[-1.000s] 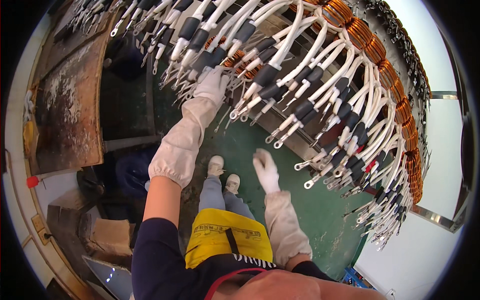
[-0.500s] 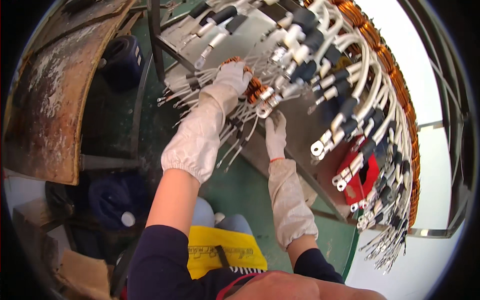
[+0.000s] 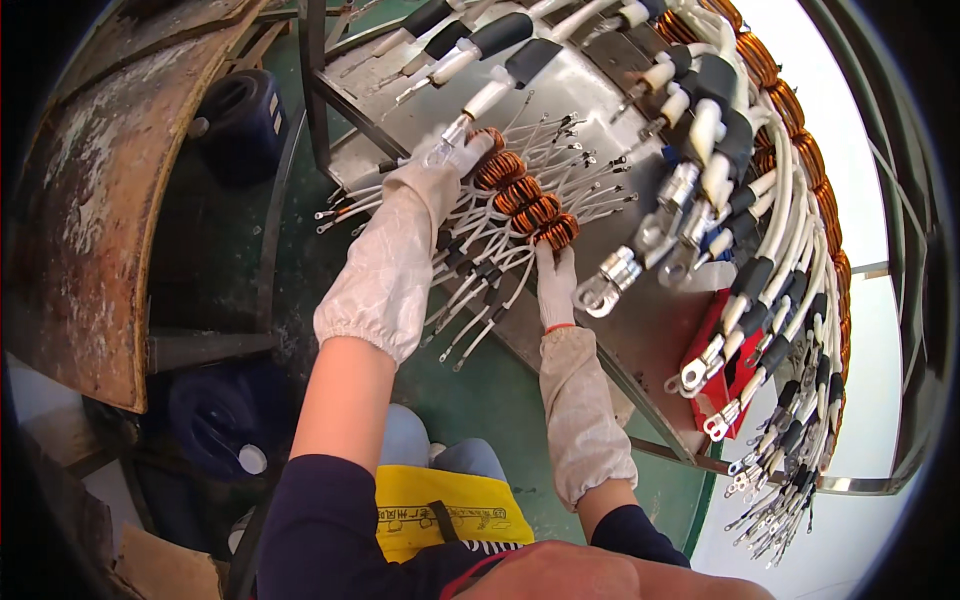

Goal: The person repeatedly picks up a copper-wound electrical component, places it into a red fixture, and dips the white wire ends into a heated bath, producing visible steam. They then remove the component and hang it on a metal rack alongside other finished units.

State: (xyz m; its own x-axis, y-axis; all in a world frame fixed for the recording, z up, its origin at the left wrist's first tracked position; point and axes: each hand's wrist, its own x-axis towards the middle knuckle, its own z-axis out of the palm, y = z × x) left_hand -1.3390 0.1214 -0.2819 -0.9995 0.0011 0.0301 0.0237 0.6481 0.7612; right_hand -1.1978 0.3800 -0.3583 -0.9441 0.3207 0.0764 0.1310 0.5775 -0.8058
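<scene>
Left hand, gloved, fingers closed on the far end of the copper coil row. Right hand, fingers together and flat, touches the near end. Thin white leads hang left of it.

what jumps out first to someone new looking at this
A row of copper coils sits mid-frame on a grey metal panel, with the gloved left hand at its upper end and the gloved right hand just below its lower end. To the right, thick white cables with metal lugs arc down the frame.
</scene>
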